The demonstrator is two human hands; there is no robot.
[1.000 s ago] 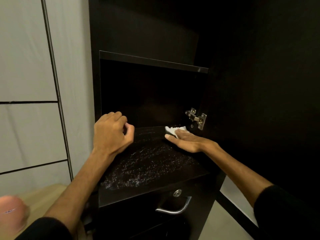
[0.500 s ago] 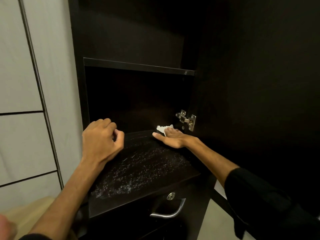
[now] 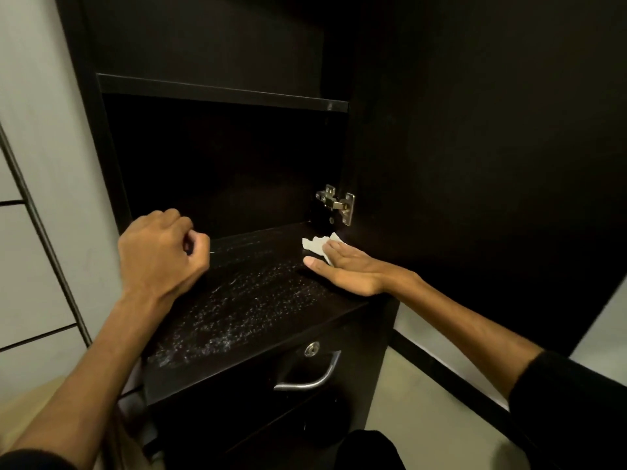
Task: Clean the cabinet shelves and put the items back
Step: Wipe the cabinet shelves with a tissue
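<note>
My right hand (image 3: pixel 342 269) lies flat, fingers straight, pressing a crumpled white tissue (image 3: pixel 317 246) onto the dark shelf (image 3: pixel 244 300) at its 2 o'clock back corner, below the hinge (image 3: pixel 336 203). Tissue's long axis runs 9-to-3. My left hand (image 3: pixel 159 252) hovers at 9 o'clock, fingers curled, holding nothing. White specks streak the shelf.

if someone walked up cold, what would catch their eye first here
Probably the pale, dusty smear spread across the front of the dark shelf. Next, the right hand pressing a white cloth flat at the shelf's back right corner, just below the shiny metal hinge.
</note>
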